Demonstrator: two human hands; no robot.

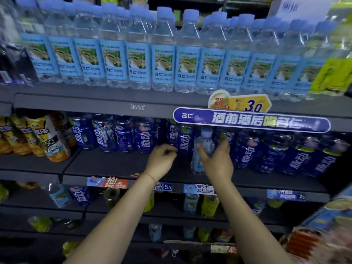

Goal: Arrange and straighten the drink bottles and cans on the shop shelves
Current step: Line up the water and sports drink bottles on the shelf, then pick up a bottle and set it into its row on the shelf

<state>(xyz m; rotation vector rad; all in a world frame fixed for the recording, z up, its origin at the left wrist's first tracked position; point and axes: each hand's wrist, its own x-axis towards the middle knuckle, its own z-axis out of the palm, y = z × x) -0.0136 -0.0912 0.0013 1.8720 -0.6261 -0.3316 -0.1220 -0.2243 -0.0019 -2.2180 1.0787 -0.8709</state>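
On the middle shelf (118, 164) my right hand (217, 159) grips a clear light-blue bottle (202, 149) with a pale cap, standing in front of the dark blue bottles (266, 155). My left hand (162, 159) has its fingers curled against a dark blue bottle (183, 143) just left of the clear one. More dark blue bottles (123, 134) line the shelf's back to the left. A row of clear water bottles (163, 60) with blue labels fills the top shelf.
Orange and yellow drink bottles (38, 138) lean at the middle shelf's left end. A blue promo sign (251, 120) and a yellow price tag (249, 104) hang from the top shelf's edge. Lower shelves hold scattered green and blue bottles (209, 204). Packaged goods (323, 235) sit at the lower right.
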